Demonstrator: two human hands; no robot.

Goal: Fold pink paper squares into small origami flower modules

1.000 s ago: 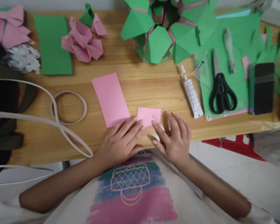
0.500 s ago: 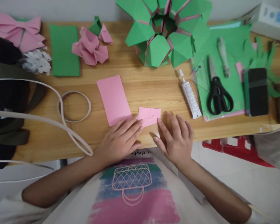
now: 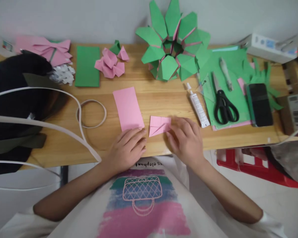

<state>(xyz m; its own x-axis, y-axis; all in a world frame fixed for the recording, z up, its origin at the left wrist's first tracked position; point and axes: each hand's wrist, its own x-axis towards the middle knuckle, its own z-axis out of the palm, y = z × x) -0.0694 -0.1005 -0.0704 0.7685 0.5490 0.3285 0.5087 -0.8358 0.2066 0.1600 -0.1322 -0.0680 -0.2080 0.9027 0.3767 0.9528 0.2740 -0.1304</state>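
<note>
A small folded pink paper [image 3: 159,125] with crease lines and a slanted flap lies on the wooden table in front of me. My right hand [image 3: 187,140] has its thumb and fingertips closed at the right edge of this paper. My left hand [image 3: 129,147] lies flat to the left, fingers stretched out and apart from the folded piece. Its fingertips touch the lower end of a plain pink paper sheet [image 3: 128,107]. Just beyond my right hand is a white glue tube [image 3: 198,109].
At the back stands a green and pink folded-paper ring [image 3: 167,67]. Scissors [image 3: 223,107], a cutter [image 3: 225,73] and a phone [image 3: 260,104] lie on green sheets at right. Pink folded pieces [image 3: 109,62], a green stack [image 3: 87,66] and white cables [image 3: 39,123] are at left.
My left hand has come off the folded paper and shifted left. My right fingers have curled in at its right edge, and its lower left flap now shows. The camera view has tilted up.
</note>
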